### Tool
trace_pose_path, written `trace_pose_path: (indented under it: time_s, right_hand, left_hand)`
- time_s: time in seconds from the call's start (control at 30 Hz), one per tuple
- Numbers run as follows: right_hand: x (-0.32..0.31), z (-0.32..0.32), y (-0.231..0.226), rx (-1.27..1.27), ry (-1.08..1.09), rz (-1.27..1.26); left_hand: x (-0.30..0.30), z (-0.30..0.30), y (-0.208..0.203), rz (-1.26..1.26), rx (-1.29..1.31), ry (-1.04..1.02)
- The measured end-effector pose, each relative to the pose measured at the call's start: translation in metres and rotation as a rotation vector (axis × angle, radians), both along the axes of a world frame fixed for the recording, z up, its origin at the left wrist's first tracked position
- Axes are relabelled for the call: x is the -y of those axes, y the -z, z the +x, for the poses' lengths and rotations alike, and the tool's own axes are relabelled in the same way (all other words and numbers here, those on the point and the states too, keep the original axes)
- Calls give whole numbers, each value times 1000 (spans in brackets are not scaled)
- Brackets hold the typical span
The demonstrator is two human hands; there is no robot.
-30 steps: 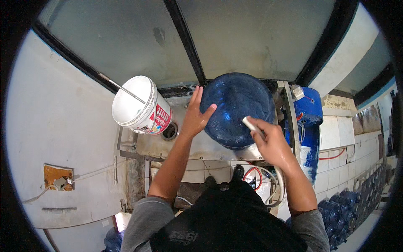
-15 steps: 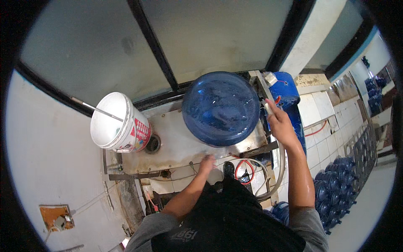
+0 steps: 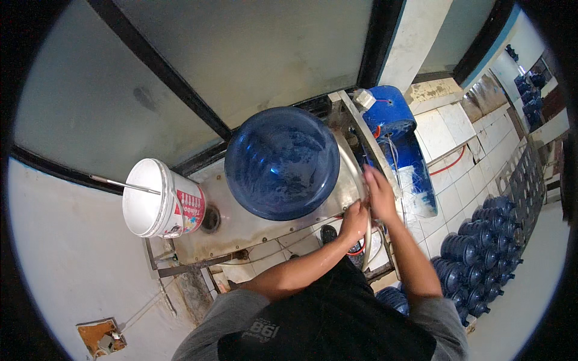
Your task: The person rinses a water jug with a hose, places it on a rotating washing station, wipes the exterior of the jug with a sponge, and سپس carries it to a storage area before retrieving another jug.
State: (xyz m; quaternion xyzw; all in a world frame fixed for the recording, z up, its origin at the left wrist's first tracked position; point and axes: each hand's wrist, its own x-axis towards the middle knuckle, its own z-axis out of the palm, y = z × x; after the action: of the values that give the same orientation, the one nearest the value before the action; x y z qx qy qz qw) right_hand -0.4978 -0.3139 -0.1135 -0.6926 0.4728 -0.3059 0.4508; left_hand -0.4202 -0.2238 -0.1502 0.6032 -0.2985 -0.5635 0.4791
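A large translucent blue water jug (image 3: 283, 165) stands upside down, its round base facing up, on a stained metal bench top (image 3: 241, 240). Beside its right edge a pale flexible hose (image 3: 368, 243) curves up from below the bench and passes behind the jug. My left hand (image 3: 354, 224) closes on this hose at the front edge of the bench. Just right of the hose is my right hand (image 3: 380, 195), slightly blurred, with its fingers stretched out toward the bench frame. The hose's far end is hidden behind the jug.
A white bucket (image 3: 144, 198) with a metal rod in it leans at the left of the bench, near a round hole (image 3: 211, 219). On the right is a cut blue drum (image 3: 391, 114). Several blue jugs (image 3: 475, 259) lie stacked at the lower right. Frosted glass panels stand behind.
The right hand has moved down and inward, away from its grip on the hose. The left hand has moved right, onto the hose, which now runs up beside the jug. The view has turned.
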Motion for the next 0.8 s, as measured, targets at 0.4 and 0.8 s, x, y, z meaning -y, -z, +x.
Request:
trace_pose_path:
  time_s: [0.4,0.8]
  right_hand:
    - [-44,-13,66,-219,-118,-28]
    - [161,167,86,-651,-395,17]
  left_hand:
    - [36,34,-88,-151,76,80]
    - [-34,127,-191,-535,1042,-261]
